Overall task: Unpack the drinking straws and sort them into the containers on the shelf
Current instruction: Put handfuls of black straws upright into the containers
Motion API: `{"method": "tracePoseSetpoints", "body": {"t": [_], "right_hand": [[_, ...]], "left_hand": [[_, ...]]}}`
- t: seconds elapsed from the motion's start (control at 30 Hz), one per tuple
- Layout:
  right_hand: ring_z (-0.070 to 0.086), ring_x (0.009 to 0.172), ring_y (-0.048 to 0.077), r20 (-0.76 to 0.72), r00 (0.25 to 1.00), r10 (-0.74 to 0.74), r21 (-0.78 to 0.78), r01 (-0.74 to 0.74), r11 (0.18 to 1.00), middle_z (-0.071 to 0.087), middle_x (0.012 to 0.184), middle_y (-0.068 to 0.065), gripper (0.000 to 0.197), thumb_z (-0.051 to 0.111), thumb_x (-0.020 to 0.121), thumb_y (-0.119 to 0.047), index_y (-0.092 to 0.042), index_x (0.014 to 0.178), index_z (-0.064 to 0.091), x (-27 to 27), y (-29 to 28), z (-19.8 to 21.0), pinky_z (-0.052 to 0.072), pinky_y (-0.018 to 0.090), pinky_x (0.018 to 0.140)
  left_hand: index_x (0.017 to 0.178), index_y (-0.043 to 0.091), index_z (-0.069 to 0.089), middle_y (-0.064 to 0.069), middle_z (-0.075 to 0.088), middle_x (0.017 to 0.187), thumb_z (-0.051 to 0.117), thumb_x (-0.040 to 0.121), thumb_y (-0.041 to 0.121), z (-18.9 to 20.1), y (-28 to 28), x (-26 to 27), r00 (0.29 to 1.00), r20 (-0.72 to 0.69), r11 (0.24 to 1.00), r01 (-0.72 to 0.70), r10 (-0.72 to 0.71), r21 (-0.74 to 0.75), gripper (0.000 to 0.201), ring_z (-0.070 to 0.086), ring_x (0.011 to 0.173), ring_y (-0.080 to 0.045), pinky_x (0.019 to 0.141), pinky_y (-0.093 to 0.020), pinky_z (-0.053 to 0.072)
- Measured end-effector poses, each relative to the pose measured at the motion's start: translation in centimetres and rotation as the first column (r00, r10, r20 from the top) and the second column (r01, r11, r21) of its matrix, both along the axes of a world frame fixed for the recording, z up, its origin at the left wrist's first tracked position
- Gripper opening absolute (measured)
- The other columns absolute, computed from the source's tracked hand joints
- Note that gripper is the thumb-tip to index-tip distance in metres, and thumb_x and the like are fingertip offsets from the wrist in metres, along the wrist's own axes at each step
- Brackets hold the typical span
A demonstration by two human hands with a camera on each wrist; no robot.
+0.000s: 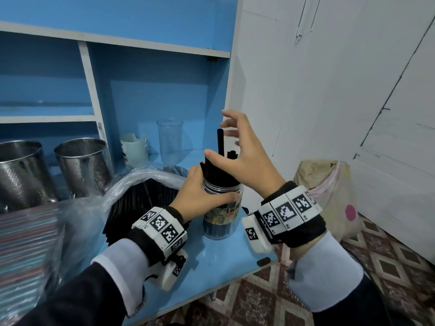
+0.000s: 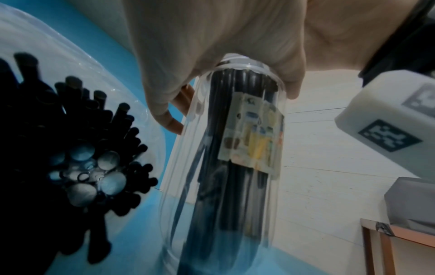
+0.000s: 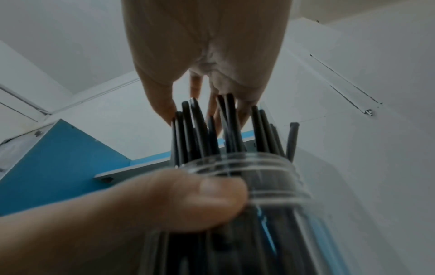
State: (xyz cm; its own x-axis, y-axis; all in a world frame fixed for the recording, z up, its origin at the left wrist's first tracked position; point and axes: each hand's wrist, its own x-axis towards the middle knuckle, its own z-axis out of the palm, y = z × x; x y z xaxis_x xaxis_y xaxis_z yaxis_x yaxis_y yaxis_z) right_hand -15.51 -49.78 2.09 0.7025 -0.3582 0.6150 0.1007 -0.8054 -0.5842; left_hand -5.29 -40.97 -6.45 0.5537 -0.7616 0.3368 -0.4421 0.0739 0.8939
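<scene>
Straws in jar, left hand gripping, right hand spread above

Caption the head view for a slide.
Left hand grips the jar; right hand open over its straws.

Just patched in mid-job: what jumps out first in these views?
Front and centre, the left hand grips a clear jar packed with black straws at the blue shelf's right edge, while the open right hand hovers over their tops. Left of it, an opened plastic bag holds many more.
</scene>
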Motion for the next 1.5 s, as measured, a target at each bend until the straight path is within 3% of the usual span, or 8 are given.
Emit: {"method": "tracePoseSetpoints", "body": {"t": [0.2,0.4,0.6,0.77,0.93,1.13,1.27,1.5], "right_hand": [[0.056,0.113,0.008,-0.136,0.99,0.035,-0.252,-0.069,0.965,0.066,0.12,-0.002,0.026,0.051,0.1,-0.018,-0.01,0.117,0.069,0.1,0.1,-1.2,0.041,0.025,0.1],[0.054,0.119,0.013,-0.003,1.0,0.009,-0.25,-0.009,0.968,0.063,0.124,0.002,0.029,0.055,0.099,-0.024,-0.009,0.122,0.064,-0.4,1.1,-0.1,0.04,0.028,0.104],[0.055,0.086,0.009,0.278,0.955,0.099,-0.251,-0.027,0.968,0.061,0.098,-0.002,0.013,0.065,0.09,-0.015,-0.011,0.102,0.065,0.3,5.4,1.3,0.041,0.015,0.072],[0.054,0.078,0.013,-0.231,0.966,0.119,-0.175,-0.162,0.971,0.061,0.082,-0.003,0.016,0.062,0.092,-0.03,-0.014,0.089,0.063,3.3,8.6,-1.5,0.043,0.022,0.073],[0.052,0.09,0.023,-0.74,0.668,-0.074,-0.22,-0.137,0.966,0.054,0.096,0.005,0.039,0.063,0.088,-0.045,-0.017,0.099,0.039,5.2,10.2,-6.0,0.037,0.031,0.07],[0.059,0.093,0.027,-0.896,0.439,-0.061,-0.101,-0.069,0.993,0.054,0.101,0.009,0.055,0.072,0.084,-0.026,-0.006,0.12,0.035,5.8,11.1,-8.2,0.049,0.033,0.067],[0.049,0.069,0.015,-0.809,0.587,0.033,-0.026,-0.093,0.995,0.048,0.081,0.002,0.032,0.064,0.085,-0.014,-0.012,0.101,0.036,6.2,10.6,-7.5,0.039,0.028,0.055],[0.061,0.092,0.026,-0.556,0.828,-0.072,-0.119,0.006,0.993,0.069,0.099,0.008,0.02,0.048,0.096,-0.017,-0.009,0.103,0.065,9.5,11.1,-6.3,0.045,0.03,0.077]], "left_hand": [[0.118,0.013,0.055,-0.009,0.067,0.113,0.09,0.064,0.022,0.5,-0.2,-0.5,0.997,0.008,0.992,0.073,-0.073,-0.103,0.065,0.066,0.108,-0.02,0.089,-0.049,0.055],[0.15,0.024,0.014,0.003,0.026,0.156,0.091,0.057,0.047,0.5,1.7,-0.2,0.994,-0.069,0.995,0.091,-0.088,0.05,0.123,0.028,0.144,-0.008,0.118,-0.037,0.03],[0.121,0.028,0.039,0.004,0.046,0.128,0.066,0.078,0.01,3.3,5.7,2.5,0.993,-0.015,0.981,-0.115,0.114,-0.157,0.054,0.043,0.127,-0.012,0.106,-0.024,0.039],[0.09,0.029,0.059,-0.002,0.064,0.106,0.055,0.073,0.014,4.7,9.9,7.1,0.936,0.035,0.933,-0.346,0.351,-0.094,0.023,0.058,0.109,-0.023,0.106,-0.042,0.042],[0.097,0.026,0.067,-0.006,0.065,0.115,0.065,0.085,0.012,2.3,12.7,10.6,0.911,0.196,0.851,-0.409,0.362,0.33,0.019,0.059,0.108,-0.026,0.097,-0.029,0.045],[0.098,0.025,0.068,0.004,0.063,0.106,0.055,0.089,-0.002,0.4,13.3,10.9,0.961,0.123,0.878,-0.277,0.249,0.389,0.031,0.052,0.094,-0.014,0.063,-0.012,0.041],[0.088,0.026,0.07,-0.001,0.063,0.081,0.051,0.093,0.004,-0.6,13.0,11.3,0.937,0.064,0.877,-0.345,0.344,0.334,0.029,0.051,0.074,-0.02,0.068,-0.029,0.049],[0.08,0.033,0.068,0.01,0.065,0.083,0.059,0.091,0.006,-0.9,12.7,11.2,0.924,0.047,0.896,-0.38,0.38,0.229,0.031,0.058,0.075,-0.011,0.078,-0.028,0.049]]}}
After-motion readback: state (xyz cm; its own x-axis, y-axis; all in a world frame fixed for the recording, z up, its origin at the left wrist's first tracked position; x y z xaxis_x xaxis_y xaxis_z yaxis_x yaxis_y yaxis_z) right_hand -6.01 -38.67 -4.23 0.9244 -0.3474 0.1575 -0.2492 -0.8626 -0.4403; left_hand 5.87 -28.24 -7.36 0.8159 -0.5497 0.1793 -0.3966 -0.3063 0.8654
